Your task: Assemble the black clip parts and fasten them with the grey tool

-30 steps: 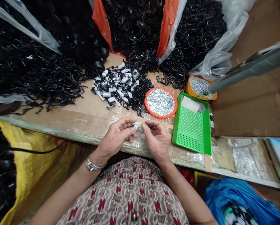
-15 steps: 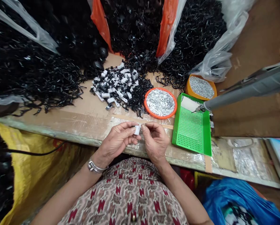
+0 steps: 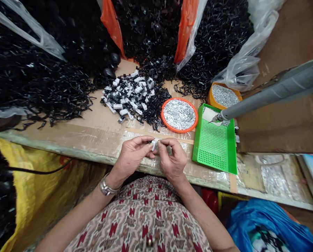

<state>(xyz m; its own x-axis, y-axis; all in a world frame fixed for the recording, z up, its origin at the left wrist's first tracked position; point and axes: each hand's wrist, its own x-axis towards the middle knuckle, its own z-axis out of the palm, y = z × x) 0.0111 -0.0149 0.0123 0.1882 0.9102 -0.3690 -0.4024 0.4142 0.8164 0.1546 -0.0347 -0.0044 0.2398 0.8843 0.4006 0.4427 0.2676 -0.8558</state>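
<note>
My left hand (image 3: 132,155) and my right hand (image 3: 172,159) meet over the near edge of the table, fingertips pinched together. Between them sits a small white plastic piece (image 3: 154,144), gripped from both sides. Whether a metal pin is in my right fingers I cannot make out. Beyond the hands lies a pile of white and black small parts (image 3: 131,96). To its right stands an orange round dish of silver pins (image 3: 179,114).
Heaps of black clips (image 3: 41,80) and plastic bags fill the back. A green perforated tray (image 3: 215,140) lies right, a second orange bowl of pins (image 3: 226,96) behind it. A grey tool arm (image 3: 271,92) reaches in from the right. A yellow sack (image 3: 38,189) hangs left.
My hands have closed in together on the white piece. The grey tool arm has swung left and down, from the orange bowl to the top of the green tray.
</note>
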